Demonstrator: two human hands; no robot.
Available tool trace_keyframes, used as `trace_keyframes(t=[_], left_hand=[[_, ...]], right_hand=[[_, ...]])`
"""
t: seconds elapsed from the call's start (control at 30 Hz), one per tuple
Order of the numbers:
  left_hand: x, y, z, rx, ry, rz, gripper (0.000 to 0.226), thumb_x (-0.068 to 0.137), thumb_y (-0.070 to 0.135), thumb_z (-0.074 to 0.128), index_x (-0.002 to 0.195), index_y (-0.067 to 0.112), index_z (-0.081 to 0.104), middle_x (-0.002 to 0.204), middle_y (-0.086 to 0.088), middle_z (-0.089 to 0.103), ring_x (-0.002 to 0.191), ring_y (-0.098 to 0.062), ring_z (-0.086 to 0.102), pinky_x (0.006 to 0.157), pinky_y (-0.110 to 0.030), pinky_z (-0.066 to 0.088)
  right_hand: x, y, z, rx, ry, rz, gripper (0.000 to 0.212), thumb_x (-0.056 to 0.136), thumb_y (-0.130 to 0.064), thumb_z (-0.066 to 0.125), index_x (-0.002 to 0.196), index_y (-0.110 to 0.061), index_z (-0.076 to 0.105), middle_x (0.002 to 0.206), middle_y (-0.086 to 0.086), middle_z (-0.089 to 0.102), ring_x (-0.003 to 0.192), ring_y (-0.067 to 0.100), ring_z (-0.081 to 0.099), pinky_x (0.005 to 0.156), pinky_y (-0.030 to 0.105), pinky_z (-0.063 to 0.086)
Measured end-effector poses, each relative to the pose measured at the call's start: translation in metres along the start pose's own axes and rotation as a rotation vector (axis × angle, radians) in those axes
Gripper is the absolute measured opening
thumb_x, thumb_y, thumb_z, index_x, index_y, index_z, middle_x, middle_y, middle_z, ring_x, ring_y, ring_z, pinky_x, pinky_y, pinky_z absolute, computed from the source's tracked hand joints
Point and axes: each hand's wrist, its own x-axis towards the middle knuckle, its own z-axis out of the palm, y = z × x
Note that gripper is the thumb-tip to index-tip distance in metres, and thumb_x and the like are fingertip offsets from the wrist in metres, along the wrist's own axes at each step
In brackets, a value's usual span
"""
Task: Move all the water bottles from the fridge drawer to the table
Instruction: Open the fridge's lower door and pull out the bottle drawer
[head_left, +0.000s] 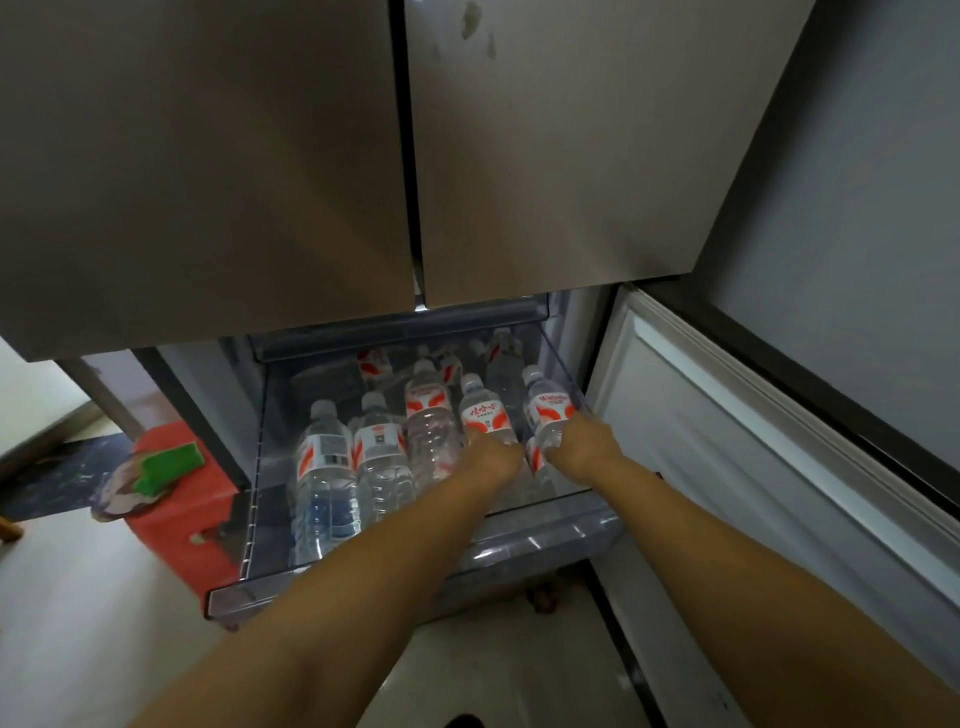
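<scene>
Several clear plastic water bottles with red-and-white labels lie packed in the translucent pulled-out fridge drawer at centre frame, more stacked toward the back. Both hands reach in at centre right: the left hand grips one bottle around its lower body, and the right hand is wrapped around the rightmost bottle below its label. Full ones likely feel fairly heavy, with thin walls that give under pressure and perhaps a cold, slick surface; the labelled waist seems the surest hold. No table is visible.
</scene>
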Motion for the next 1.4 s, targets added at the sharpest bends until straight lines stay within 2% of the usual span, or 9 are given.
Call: trace_keyframes(t=[0.07, 0.2, 0.33, 0.43, 0.7, 0.9, 1.13, 1.27, 1.4], left_hand=[[0.009, 0.003, 0.005, 0.076, 0.01, 0.034, 0.079, 0.09, 0.032, 0.059, 0.149, 0.008, 0.014, 0.144, -0.017, 0.038, 0.13, -0.035, 0.042, 0.106, -0.045, 0.036], [0.016, 0.012, 0.018, 0.222, 0.102, 0.001, 0.104, 0.084, 0.038, 0.066, 0.15, 0.02, -0.012, 0.148, -0.024, 0.023, 0.135, -0.041, 0.03, 0.111, -0.055, 0.029], [0.032, 0.014, 0.026, 0.311, 0.159, 0.005, 0.111, 0.082, 0.036, 0.069, 0.149, 0.02, -0.017, 0.146, -0.025, 0.024, 0.132, -0.041, 0.035, 0.106, -0.054, 0.034], [0.052, 0.01, 0.022, 0.273, 0.141, 0.051, 0.113, 0.08, 0.038, 0.07, 0.149, 0.018, -0.018, 0.146, -0.025, 0.027, 0.13, -0.04, 0.039, 0.104, -0.052, 0.04], [0.068, 0.017, 0.004, 0.079, -0.001, -0.06, 0.093, 0.066, 0.026, 0.081, 0.139, 0.009, 0.025, 0.129, -0.012, 0.048, 0.115, -0.028, 0.053, 0.096, -0.036, 0.05], [0.053, 0.047, -0.022, 0.27, -0.124, 0.046, 0.068, 0.071, 0.029, 0.075, 0.129, 0.009, 0.045, 0.112, -0.01, 0.048, 0.098, -0.025, 0.051, 0.074, -0.033, 0.046], [0.005, 0.054, -0.06, -0.33, -0.468, 0.049, 0.046, 0.072, 0.029, 0.077, 0.108, 0.007, 0.059, 0.08, -0.014, 0.075, 0.076, -0.029, 0.073, 0.074, -0.044, 0.058], [-0.036, 0.05, -0.063, -0.295, -0.548, 0.112, 0.047, 0.074, 0.04, 0.074, 0.106, 0.009, 0.062, 0.082, -0.012, 0.075, 0.074, -0.027, 0.072, 0.076, -0.041, 0.057], [-0.073, 0.026, -0.059, -0.319, -0.587, 0.208, 0.059, 0.079, 0.037, 0.071, 0.127, 0.011, 0.049, 0.111, -0.016, 0.069, 0.083, -0.028, 0.071, 0.061, -0.039, 0.058]], right_hand=[[0.004, -0.003, -0.001, -0.017, 0.047, -0.007, 0.055, 0.086, -0.04, 0.066, 0.131, -0.012, 0.051, 0.129, 0.012, 0.054, 0.105, 0.026, 0.057, 0.088, 0.032, 0.045], [0.009, -0.007, 0.003, -0.048, -0.074, 0.006, 0.062, 0.085, -0.037, 0.069, 0.135, -0.01, 0.044, 0.13, 0.013, 0.053, 0.116, 0.031, 0.055, 0.098, 0.037, 0.044], [0.02, -0.007, 0.024, 0.051, -0.056, 0.133, 0.09, 0.081, -0.041, 0.071, 0.147, -0.012, 0.018, 0.137, 0.016, 0.047, 0.122, 0.034, 0.051, 0.101, 0.044, 0.042], [0.03, -0.011, 0.032, 0.007, 0.012, 0.176, 0.091, 0.08, -0.045, 0.07, 0.145, -0.01, 0.018, 0.139, 0.019, 0.045, 0.124, 0.036, 0.049, 0.101, 0.046, 0.044], [0.036, -0.02, 0.011, 0.356, -0.058, 0.212, 0.087, 0.077, -0.026, 0.076, 0.144, -0.007, 0.025, 0.135, 0.015, 0.05, 0.12, 0.032, 0.053, 0.098, 0.038, 0.047], [0.025, -0.028, -0.026, 0.656, -0.124, 0.25, 0.058, 0.077, -0.016, 0.074, 0.129, -0.004, 0.051, 0.116, 0.016, 0.061, 0.109, 0.034, 0.061, 0.094, 0.044, 0.052], [-0.015, -0.014, -0.069, 0.909, -0.217, 0.136, 0.056, 0.077, -0.016, 0.075, 0.126, -0.004, 0.052, 0.121, 0.02, 0.062, 0.108, 0.036, 0.063, 0.096, 0.052, 0.05], [-0.042, 0.001, -0.078, 0.972, -0.163, 0.032, 0.073, 0.072, -0.019, 0.081, 0.134, -0.012, 0.042, 0.12, 0.015, 0.061, 0.105, 0.034, 0.063, 0.093, 0.054, 0.051], [-0.078, 0.023, -0.075, 0.945, 0.025, -0.015, 0.086, 0.066, -0.029, 0.084, 0.135, -0.022, 0.033, 0.112, 0.006, 0.059, 0.099, 0.029, 0.063, 0.088, 0.052, 0.054]])
